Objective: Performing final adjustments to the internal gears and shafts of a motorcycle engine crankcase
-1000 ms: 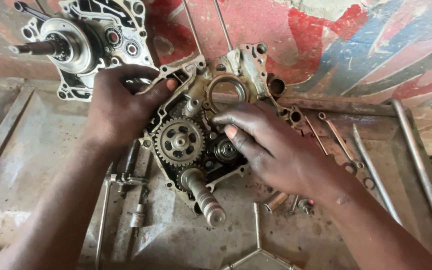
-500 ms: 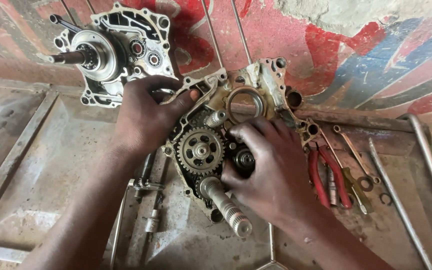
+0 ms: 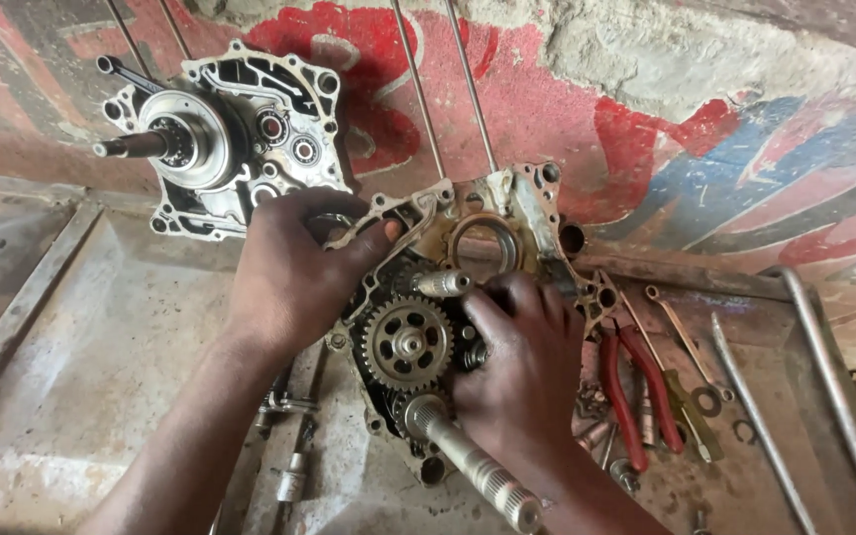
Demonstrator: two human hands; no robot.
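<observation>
Gripping the grimy grey metal crankcase half [image 3: 492,223] on the rusty metal counter [image 3: 81,386], our left hand [image 3: 294,272] clamps its upper-left rim; our right hand [image 3: 517,372] presses fingers onto the small gears beside the big toothed steel gear [image 3: 408,344]. Casing looks heavy, rigid, oily-slick; best held by rim edges. Red-handled pliers [image 3: 636,386] lie right; second crankcase half [image 3: 230,129] leans behind.

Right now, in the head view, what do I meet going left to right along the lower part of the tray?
Left hand on the crankcase edge → large toothed gear → right hand → red-handled pliers → spanner → long metal bar.
</observation>
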